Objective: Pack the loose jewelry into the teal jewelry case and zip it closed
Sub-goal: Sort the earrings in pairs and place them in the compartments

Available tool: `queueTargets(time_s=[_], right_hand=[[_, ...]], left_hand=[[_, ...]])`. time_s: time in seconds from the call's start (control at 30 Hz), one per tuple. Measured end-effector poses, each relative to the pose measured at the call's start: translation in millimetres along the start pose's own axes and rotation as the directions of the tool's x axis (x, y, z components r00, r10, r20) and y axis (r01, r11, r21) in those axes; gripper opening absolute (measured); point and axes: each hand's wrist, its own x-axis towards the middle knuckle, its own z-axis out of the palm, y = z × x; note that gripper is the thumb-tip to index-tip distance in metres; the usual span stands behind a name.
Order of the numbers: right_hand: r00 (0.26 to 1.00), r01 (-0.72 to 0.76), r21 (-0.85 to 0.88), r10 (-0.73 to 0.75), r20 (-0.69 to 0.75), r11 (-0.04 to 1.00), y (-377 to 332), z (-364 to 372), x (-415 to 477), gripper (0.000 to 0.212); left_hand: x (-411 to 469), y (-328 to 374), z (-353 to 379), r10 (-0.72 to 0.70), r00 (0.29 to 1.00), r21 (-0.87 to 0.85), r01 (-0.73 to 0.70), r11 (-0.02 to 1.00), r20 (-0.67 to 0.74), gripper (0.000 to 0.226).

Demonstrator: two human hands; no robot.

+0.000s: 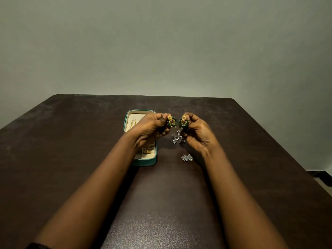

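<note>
Dark brown tabletop (71, 141) is running back to a plain grey-green wall (161, 42). Left of centre, the teal jewelry case (143, 163) is lying open with its cream lining showing. A gold chain (133, 122) is sitting in the far half and a gold ring (148, 150) in a near compartment.

The left hand (152, 126) is hovering over the case's right side, its curled fingertips pinching a gold-and-green earring (172, 121) by the gold top. Just beside it, the right hand (199, 133) is pinching the matching earring (183, 121) the same way. The two are being held up side by side, close together but apparently not touching.

Below and between the hands, a cluster of silver floral pieces (177, 138) is lying loose on the table. A separate silver piece (187, 157) is resting nearer the person, right of the case.

These earrings are likely light and rigid, but their green petal-like edges and the post at the back look delicate. The solid gold top seems the safest place to hold them, with a gentle pinch. The silver pieces look tiny and prone to slipping or scattering, so lifting them one at a time by the rim seems wiser than sweeping them up.
</note>
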Motion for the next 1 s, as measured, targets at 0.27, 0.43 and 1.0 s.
queueTargets(time_s=[0.27,0.43,1.0], right_hand=[[0.999,-0.007,-0.039,0.005,-0.043,0.999,4.0,5.2,0.1,0.032],[0.999,0.014,-0.022,-0.014,-0.042,1.000,-0.3,11.8,-4.2,0.024],[1.000,-0.016,-0.480,0.016,-0.003,0.877,17.5,38.6,-25.8,0.016]], left_hand=[[-3.7,-1.9,-3.3,0.031,1.000,0.028,-0.031,0.999,-0.003,0.024],[-9.4,7.3,-15.7,0.058,0.998,0.151,-0.056,0.987,-0.010,0.023],[-42.1,4.3,-69.5,0.237,0.942,0.549,-0.072,0.833,-0.237,0.022]])
